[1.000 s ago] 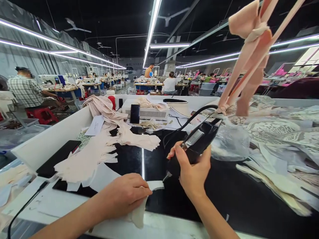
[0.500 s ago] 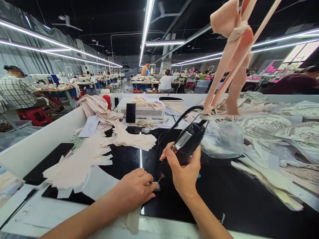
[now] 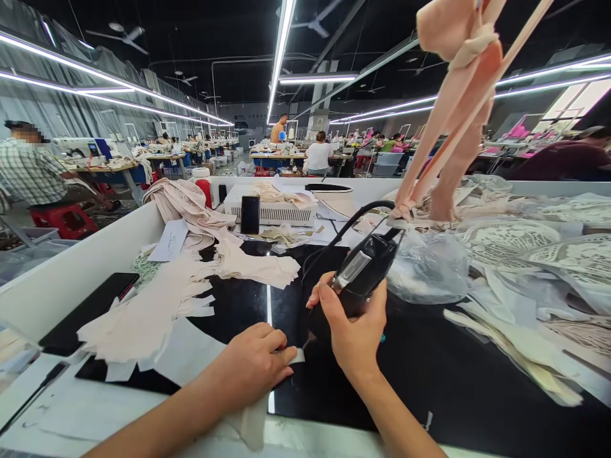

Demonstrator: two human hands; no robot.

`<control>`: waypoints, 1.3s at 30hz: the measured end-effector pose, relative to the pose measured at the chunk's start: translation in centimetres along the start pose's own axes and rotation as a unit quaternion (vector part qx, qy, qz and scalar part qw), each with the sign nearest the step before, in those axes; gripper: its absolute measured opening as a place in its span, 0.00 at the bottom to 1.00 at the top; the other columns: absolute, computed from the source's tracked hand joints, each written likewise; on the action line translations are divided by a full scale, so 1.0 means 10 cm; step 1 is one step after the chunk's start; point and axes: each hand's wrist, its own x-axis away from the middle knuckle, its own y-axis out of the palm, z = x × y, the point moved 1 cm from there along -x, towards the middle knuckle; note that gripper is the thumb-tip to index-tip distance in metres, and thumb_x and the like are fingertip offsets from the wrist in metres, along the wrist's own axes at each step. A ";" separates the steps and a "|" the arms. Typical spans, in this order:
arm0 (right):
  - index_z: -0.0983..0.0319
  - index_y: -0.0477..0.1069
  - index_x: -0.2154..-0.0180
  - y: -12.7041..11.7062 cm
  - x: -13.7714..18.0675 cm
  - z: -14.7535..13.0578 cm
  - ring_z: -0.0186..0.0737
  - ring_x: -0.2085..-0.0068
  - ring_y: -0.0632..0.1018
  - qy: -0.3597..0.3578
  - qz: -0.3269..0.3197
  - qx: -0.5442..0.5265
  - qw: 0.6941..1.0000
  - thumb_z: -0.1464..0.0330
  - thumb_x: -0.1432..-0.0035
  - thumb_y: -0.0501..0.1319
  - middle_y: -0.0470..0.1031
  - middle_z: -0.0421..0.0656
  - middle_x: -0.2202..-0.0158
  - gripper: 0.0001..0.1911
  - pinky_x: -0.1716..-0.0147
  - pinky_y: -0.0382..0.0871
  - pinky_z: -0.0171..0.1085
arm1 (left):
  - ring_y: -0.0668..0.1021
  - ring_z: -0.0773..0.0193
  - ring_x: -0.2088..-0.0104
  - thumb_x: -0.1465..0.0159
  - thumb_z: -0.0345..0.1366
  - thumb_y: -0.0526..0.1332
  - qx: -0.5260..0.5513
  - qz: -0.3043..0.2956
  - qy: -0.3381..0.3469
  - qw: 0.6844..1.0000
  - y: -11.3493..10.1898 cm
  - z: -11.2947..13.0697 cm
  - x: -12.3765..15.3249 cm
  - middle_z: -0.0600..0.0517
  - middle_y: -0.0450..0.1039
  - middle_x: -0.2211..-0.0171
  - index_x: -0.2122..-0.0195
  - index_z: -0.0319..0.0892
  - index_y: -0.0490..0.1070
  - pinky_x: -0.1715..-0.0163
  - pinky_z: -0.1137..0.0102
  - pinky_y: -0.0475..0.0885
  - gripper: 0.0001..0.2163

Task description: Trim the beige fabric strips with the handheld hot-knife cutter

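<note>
Head view: the left hand (image 3: 252,366), fingers curled low, pins a pale fabric piece (image 3: 298,356) against the black tabletop (image 3: 429,375) near the front edge, seemingly to keep it flat and steady. Just right of it, the right hand (image 3: 356,331) wraps the black corded tool (image 3: 360,277), tilted so its tip meets the piece's edge. The cord (image 3: 356,219) rises to hanging beige strips (image 3: 449,127), probably to stay clear. Cut beige pieces (image 3: 153,318) lie left.

Hidden and cut off at the counter (image 3: 453,375)
The left grip (image 3: 252,366) covers most of the pale fabric piece (image 3: 296,356); the right grip (image 3: 356,331) wraps the black tool (image 3: 365,270), whose tip is too small to make out. The hanging pink fabric (image 3: 453,127) runs off the top edge; the lace pieces (image 3: 548,254) off the right.
</note>
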 end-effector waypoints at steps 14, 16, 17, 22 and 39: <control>0.53 0.64 0.59 0.00 -0.02 -0.01 0.36 0.78 0.77 0.012 0.009 -0.004 1.000 0.64 0.43 0.73 0.77 0.32 0.70 0.19 0.77 0.77 0.39 | 0.75 0.59 0.63 0.29 0.37 0.69 -0.011 -0.006 0.010 1.000 0.01 0.00 0.00 0.52 0.73 0.61 0.53 0.41 0.74 0.62 0.66 0.73 0.08; 0.54 0.64 0.59 0.01 0.00 -0.01 0.36 0.78 0.77 0.009 0.005 0.003 1.000 0.64 0.43 0.72 0.77 0.33 0.71 0.18 0.77 0.77 0.39 | 0.75 0.59 0.63 0.29 0.37 0.69 -0.011 -0.006 0.009 1.000 0.02 0.00 0.00 0.52 0.73 0.61 0.52 0.41 0.74 0.62 0.66 0.73 0.09; 0.54 0.64 0.59 0.01 0.00 0.00 0.36 0.78 0.77 0.007 0.004 0.006 1.000 0.64 0.43 0.72 0.77 0.33 0.71 0.18 0.77 0.77 0.39 | 0.75 0.59 0.63 0.29 0.37 0.69 -0.010 -0.004 0.009 1.000 0.02 0.00 0.00 0.52 0.73 0.61 0.52 0.41 0.74 0.62 0.66 0.73 0.09; 0.55 0.65 0.59 0.01 0.00 0.00 0.35 0.78 0.77 0.003 0.007 0.012 1.000 0.64 0.42 0.72 0.76 0.33 0.71 0.16 0.78 0.77 0.37 | 0.75 0.59 0.63 0.30 0.37 0.70 -0.007 0.009 0.004 1.000 0.04 0.00 0.00 0.52 0.73 0.61 0.51 0.41 0.75 0.63 0.66 0.73 0.10; 0.54 0.67 0.58 -0.05 0.08 -0.04 0.34 0.77 0.77 0.004 -0.002 -0.002 1.000 0.66 0.42 0.72 0.77 0.33 0.70 0.15 0.78 0.79 0.36 | 0.76 0.59 0.61 0.27 0.36 0.67 0.021 -0.004 -0.004 1.000 -0.01 -0.03 0.01 0.50 0.75 0.60 0.49 0.41 0.76 0.60 0.65 0.77 0.09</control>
